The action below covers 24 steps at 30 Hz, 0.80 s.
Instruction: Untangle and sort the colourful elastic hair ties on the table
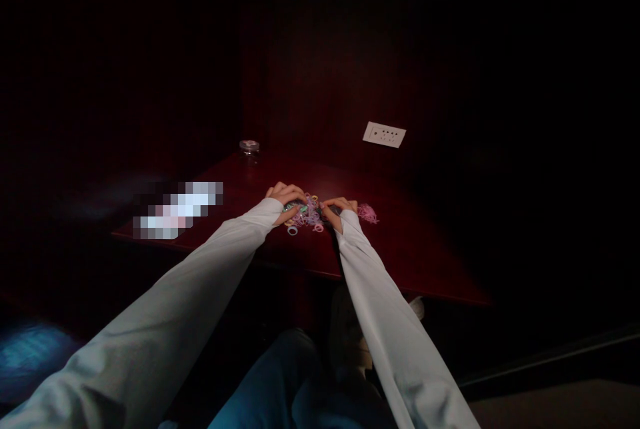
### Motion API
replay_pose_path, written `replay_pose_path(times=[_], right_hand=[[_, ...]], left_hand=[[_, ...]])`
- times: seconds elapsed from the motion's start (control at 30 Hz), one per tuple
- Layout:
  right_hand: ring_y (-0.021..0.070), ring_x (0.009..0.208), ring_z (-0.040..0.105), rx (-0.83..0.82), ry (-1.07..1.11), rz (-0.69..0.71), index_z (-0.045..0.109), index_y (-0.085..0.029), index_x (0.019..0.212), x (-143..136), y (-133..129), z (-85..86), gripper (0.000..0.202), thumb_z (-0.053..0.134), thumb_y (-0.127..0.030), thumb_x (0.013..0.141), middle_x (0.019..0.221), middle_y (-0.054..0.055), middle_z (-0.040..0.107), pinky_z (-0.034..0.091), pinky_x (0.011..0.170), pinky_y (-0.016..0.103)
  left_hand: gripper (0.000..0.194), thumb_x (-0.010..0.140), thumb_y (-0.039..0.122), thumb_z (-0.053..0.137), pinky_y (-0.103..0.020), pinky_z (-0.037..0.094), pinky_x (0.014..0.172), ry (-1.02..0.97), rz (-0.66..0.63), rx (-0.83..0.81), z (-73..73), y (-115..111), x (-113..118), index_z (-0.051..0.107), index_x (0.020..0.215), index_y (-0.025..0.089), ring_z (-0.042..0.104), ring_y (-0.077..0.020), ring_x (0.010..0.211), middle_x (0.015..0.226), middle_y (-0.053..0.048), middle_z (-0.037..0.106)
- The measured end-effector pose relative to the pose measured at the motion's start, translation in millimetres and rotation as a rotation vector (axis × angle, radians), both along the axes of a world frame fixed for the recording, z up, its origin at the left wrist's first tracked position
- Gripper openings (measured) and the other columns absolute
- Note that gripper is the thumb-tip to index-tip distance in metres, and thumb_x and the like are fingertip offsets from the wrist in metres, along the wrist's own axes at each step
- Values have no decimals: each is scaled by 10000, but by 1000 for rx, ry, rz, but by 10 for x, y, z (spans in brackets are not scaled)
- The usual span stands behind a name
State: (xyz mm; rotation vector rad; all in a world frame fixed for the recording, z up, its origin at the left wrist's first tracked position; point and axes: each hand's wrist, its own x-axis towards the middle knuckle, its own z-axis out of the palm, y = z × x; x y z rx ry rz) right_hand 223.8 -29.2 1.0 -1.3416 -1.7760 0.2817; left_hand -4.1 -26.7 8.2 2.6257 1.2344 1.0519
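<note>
A heap of small coloured elastic hair bands (309,217) lies on the dark red table (400,242). My left hand (286,196) curves over the heap's left side, thumb apart from the fingers, touching the bands. From the right, my right hand (341,205) reaches in with thumb and forefinger drawn together at the heap's edge. Whatever is between those fingertips is too small to make out. Just past the right hand sits a separate bunch of pink bands (369,214). One loose pale blue band (293,231) lies at the heap's near side.
A clear lidded jar (249,151) stands at the table's far left corner. On the back wall is a white power socket (384,134). A bright pixelated patch (180,209) covers something at the table's left edge. The surroundings are very dark.
</note>
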Motion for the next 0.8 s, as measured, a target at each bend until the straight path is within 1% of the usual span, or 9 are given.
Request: replay_pose_path(times=[0.1, 0.2, 0.33, 0.43, 0.57, 0.7, 0.8], right_hand=[[240, 1057, 487, 28, -40, 62, 786, -308, 888, -28, -100, 34, 182, 742, -468, 812, 986, 23, 685, 354, 958, 370], [231, 1061, 484, 56, -59, 80, 777, -307, 894, -49, -180, 63, 169, 772, -439, 788, 1015, 19, 672, 358, 962, 354], [234, 1054, 482, 25, -55, 53, 768, -303, 908, -42, -203, 63, 171, 753, -438, 804, 1005, 23, 669, 361, 948, 353], [234, 1050, 480, -17, -66, 48, 758, -300, 905, -42, -180, 49, 175, 785, -413, 775, 1000, 19, 667, 357, 953, 357], [235, 1053, 474, -45, -95, 21, 755, -303, 897, -64, -164, 37, 194, 815, -412, 749, 1016, 16, 663, 352, 948, 358], [230, 1049, 469, -67, -138, 49, 764, -313, 896, -63, -159, 16, 171, 810, -414, 767, 1022, 13, 663, 347, 947, 361], [225, 1044, 462, -71, -145, 78, 776, -315, 880, -31, -145, -11, 148, 804, -417, 777, 1004, 13, 660, 347, 945, 356]], left_hand=[[364, 938, 341, 553, -422, 363, 916, 22, 6, 2, -14, -5, 22, 669, 1283, 358, 470, -266, 1072, 1299, -21, 641], [371, 961, 379, 543, -404, 362, 895, 51, 17, 29, -37, 15, 57, 656, 1314, 364, 469, -260, 1069, 1331, -21, 625], [325, 959, 437, 561, -397, 357, 873, 82, 24, 58, -83, 105, 121, 705, 1240, 359, 472, -252, 1034, 1271, -29, 657], [317, 931, 486, 594, -393, 365, 846, 79, 25, 59, -105, 180, 160, 733, 1181, 349, 479, -254, 1016, 1224, -33, 681], [255, 947, 456, 584, -385, 389, 866, 72, -43, 78, -108, 247, 169, 755, 1080, 320, 495, -244, 1035, 1219, -28, 690], [229, 950, 436, 590, -376, 414, 891, 86, -101, 73, -104, 290, 163, 757, 974, 280, 511, -230, 1011, 1181, -36, 698], [231, 954, 422, 587, -371, 421, 896, 75, -113, 75, -100, 282, 166, 747, 946, 256, 515, -228, 1005, 1161, -47, 699]])
